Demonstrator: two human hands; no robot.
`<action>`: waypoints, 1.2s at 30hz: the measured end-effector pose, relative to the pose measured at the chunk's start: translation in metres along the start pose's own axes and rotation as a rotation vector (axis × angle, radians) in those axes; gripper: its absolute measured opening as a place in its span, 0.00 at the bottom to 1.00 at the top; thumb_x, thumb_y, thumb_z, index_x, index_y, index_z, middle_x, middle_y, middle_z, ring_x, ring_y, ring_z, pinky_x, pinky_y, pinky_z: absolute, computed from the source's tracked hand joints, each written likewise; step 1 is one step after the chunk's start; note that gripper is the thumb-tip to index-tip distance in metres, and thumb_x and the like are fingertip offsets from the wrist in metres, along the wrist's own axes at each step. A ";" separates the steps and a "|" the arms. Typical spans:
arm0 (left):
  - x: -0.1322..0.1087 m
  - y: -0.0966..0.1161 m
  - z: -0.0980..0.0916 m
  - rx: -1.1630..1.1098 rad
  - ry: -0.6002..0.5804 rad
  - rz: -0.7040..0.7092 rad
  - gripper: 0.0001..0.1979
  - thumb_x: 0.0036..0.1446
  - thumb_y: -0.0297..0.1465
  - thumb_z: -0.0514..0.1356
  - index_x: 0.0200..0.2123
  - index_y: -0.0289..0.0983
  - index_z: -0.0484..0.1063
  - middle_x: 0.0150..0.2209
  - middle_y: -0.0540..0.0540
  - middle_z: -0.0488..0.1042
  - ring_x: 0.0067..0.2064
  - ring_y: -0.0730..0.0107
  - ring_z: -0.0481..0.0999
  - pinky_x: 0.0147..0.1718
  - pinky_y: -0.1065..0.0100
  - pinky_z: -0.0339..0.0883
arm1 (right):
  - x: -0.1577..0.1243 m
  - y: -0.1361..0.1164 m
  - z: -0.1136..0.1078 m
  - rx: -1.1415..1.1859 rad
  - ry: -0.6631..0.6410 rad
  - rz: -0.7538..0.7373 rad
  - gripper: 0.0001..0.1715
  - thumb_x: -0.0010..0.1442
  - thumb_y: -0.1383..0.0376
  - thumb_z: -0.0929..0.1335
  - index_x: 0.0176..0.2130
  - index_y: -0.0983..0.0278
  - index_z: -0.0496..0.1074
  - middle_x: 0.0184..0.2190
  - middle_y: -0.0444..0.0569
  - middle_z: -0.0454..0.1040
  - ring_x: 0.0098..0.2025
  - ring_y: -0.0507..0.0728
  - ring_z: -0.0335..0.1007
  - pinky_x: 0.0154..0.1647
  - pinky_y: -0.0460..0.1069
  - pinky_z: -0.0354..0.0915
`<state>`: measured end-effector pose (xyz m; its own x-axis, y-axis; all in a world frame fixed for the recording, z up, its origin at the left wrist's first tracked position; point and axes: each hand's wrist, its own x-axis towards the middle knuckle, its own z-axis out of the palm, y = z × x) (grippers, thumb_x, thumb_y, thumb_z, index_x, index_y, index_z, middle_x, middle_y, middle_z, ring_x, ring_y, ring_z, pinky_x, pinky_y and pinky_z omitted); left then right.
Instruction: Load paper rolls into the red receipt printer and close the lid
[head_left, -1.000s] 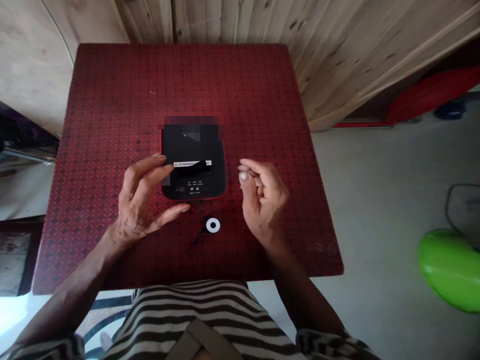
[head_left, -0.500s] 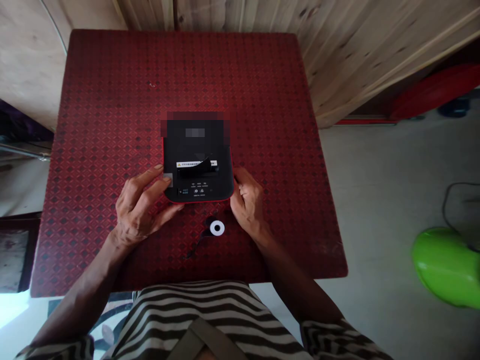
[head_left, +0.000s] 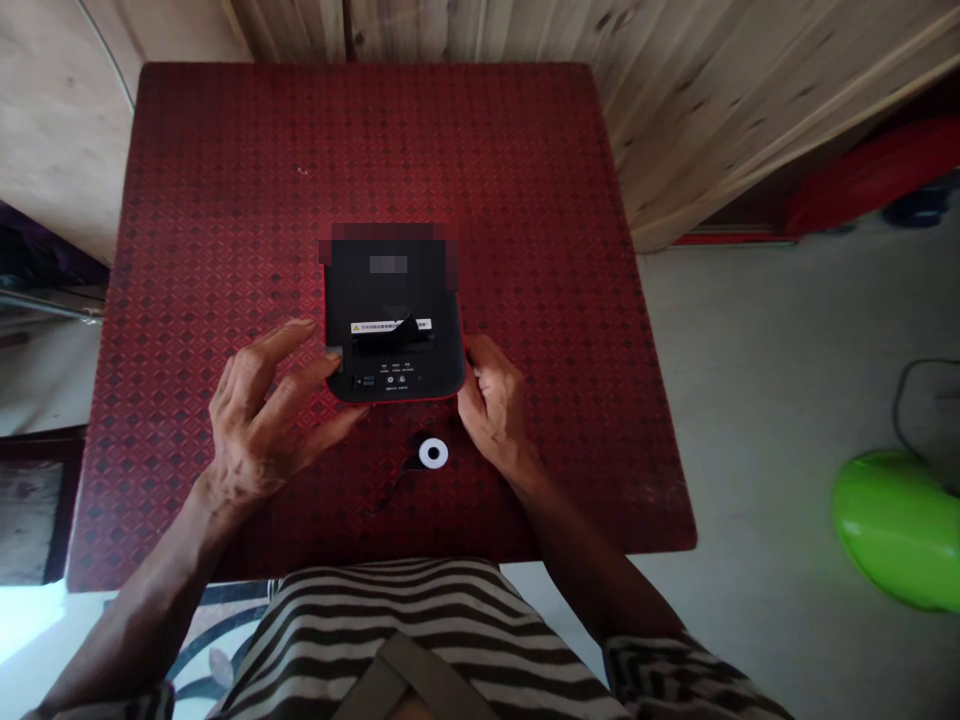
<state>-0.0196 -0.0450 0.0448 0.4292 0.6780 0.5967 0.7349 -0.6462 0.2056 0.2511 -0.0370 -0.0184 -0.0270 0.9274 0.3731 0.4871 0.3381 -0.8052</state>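
Just left of frame centre, we'd best steady the black device [head_left: 391,300] with our right hand [head_left: 493,402], whose closure we can't tell, and press its grey corner patch [head_left: 339,355] squarely with our left hand [head_left: 259,415], fingers apart.

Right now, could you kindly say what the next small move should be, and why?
Perhaps press the grey tab on the black printer-like device: the left hand has a fingertip at it, while the right hand rests against the opposite side.
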 end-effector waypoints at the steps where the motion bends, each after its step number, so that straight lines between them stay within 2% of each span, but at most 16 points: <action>1: 0.001 -0.001 -0.001 -0.008 0.002 -0.001 0.32 0.54 0.39 0.77 0.60 0.42 0.74 0.62 0.36 0.75 0.60 0.48 0.80 0.53 0.51 0.80 | 0.000 0.000 0.000 0.003 0.006 -0.009 0.13 0.76 0.63 0.62 0.48 0.59 0.76 0.43 0.50 0.82 0.44 0.57 0.79 0.46 0.52 0.74; 4: 0.004 -0.003 -0.001 -0.030 0.004 -0.009 0.31 0.52 0.38 0.78 0.58 0.43 0.75 0.62 0.37 0.75 0.59 0.49 0.80 0.54 0.51 0.79 | 0.000 0.000 0.000 -0.004 0.004 -0.009 0.13 0.76 0.63 0.62 0.47 0.58 0.76 0.44 0.50 0.82 0.45 0.57 0.79 0.47 0.53 0.74; 10: 0.005 -0.001 0.005 -0.082 0.033 -0.036 0.26 0.55 0.39 0.76 0.55 0.45 0.75 0.61 0.41 0.75 0.57 0.54 0.81 0.50 0.56 0.81 | -0.001 0.000 0.001 -0.017 -0.007 0.008 0.16 0.77 0.61 0.61 0.48 0.57 0.77 0.45 0.50 0.83 0.47 0.57 0.80 0.49 0.54 0.75; 13: 0.001 0.001 0.012 -0.135 0.038 -0.054 0.28 0.56 0.38 0.75 0.58 0.44 0.72 0.60 0.40 0.75 0.57 0.55 0.81 0.50 0.56 0.82 | 0.001 -0.002 -0.004 -0.023 -0.003 0.012 0.14 0.76 0.62 0.63 0.50 0.57 0.78 0.45 0.50 0.83 0.46 0.57 0.81 0.46 0.53 0.77; 16: -0.003 0.001 0.020 -0.154 0.065 -0.054 0.31 0.57 0.37 0.75 0.61 0.43 0.69 0.60 0.38 0.75 0.57 0.55 0.80 0.52 0.56 0.82 | 0.010 -0.016 -0.020 -0.110 0.131 -0.034 0.12 0.74 0.64 0.66 0.53 0.57 0.78 0.46 0.51 0.83 0.47 0.58 0.82 0.45 0.54 0.78; 18: -0.005 0.001 0.024 -0.157 0.086 -0.044 0.33 0.57 0.37 0.75 0.62 0.42 0.69 0.60 0.38 0.75 0.57 0.55 0.80 0.53 0.57 0.82 | 0.023 -0.033 -0.030 -0.207 0.195 -0.124 0.13 0.73 0.66 0.67 0.53 0.56 0.79 0.46 0.51 0.84 0.48 0.59 0.81 0.50 0.56 0.77; 20: -0.007 0.001 0.025 -0.162 0.086 -0.034 0.35 0.57 0.37 0.75 0.65 0.41 0.66 0.60 0.38 0.75 0.58 0.55 0.80 0.54 0.58 0.81 | 0.042 -0.051 -0.034 -0.282 0.100 -0.224 0.13 0.73 0.67 0.67 0.51 0.54 0.79 0.48 0.50 0.84 0.50 0.60 0.80 0.55 0.58 0.75; 22: -0.009 0.002 0.026 -0.160 0.086 -0.027 0.37 0.58 0.37 0.74 0.67 0.41 0.64 0.60 0.37 0.75 0.58 0.55 0.80 0.55 0.57 0.81 | 0.063 -0.066 -0.028 -0.358 -0.112 -0.277 0.15 0.73 0.70 0.66 0.50 0.55 0.80 0.49 0.50 0.84 0.52 0.60 0.79 0.57 0.59 0.74; 24: -0.011 0.003 0.026 -0.153 0.084 -0.037 0.37 0.60 0.37 0.73 0.68 0.41 0.62 0.61 0.37 0.75 0.59 0.55 0.80 0.56 0.57 0.80 | 0.085 -0.073 -0.013 -0.463 -0.325 -0.288 0.17 0.72 0.74 0.64 0.45 0.59 0.81 0.46 0.52 0.84 0.51 0.62 0.78 0.57 0.60 0.72; 27: -0.016 0.004 0.027 -0.156 0.063 -0.060 0.37 0.61 0.38 0.72 0.69 0.40 0.61 0.60 0.35 0.74 0.60 0.54 0.79 0.57 0.56 0.80 | 0.111 -0.077 0.011 -0.617 -0.525 -0.262 0.19 0.69 0.79 0.63 0.40 0.65 0.81 0.40 0.57 0.83 0.46 0.63 0.79 0.52 0.58 0.71; 31: -0.019 0.004 0.029 -0.159 0.053 -0.063 0.38 0.62 0.39 0.71 0.70 0.39 0.60 0.60 0.34 0.74 0.60 0.54 0.79 0.56 0.56 0.80 | 0.128 -0.080 0.023 -0.725 -0.665 -0.234 0.19 0.69 0.79 0.62 0.43 0.68 0.81 0.40 0.59 0.83 0.38 0.62 0.80 0.39 0.54 0.70; 34: -0.019 0.003 0.028 -0.169 0.038 -0.058 0.37 0.63 0.37 0.70 0.70 0.38 0.59 0.61 0.33 0.73 0.61 0.54 0.78 0.58 0.56 0.80 | 0.131 -0.081 0.019 -0.709 -0.751 -0.265 0.12 0.69 0.76 0.67 0.42 0.67 0.80 0.40 0.58 0.83 0.40 0.62 0.80 0.39 0.54 0.69; 36: -0.020 0.004 0.028 -0.173 0.031 -0.062 0.37 0.63 0.35 0.70 0.70 0.38 0.59 0.62 0.33 0.73 0.62 0.54 0.77 0.58 0.56 0.80 | 0.131 -0.078 0.017 -0.672 -0.762 -0.294 0.08 0.66 0.75 0.71 0.41 0.66 0.80 0.40 0.56 0.83 0.41 0.61 0.80 0.41 0.53 0.69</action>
<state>-0.0107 -0.0509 0.0120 0.3673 0.7089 0.6021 0.6573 -0.6559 0.3712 0.1942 0.0607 0.0856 -0.6498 0.7575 -0.0633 0.7491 0.6240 -0.2225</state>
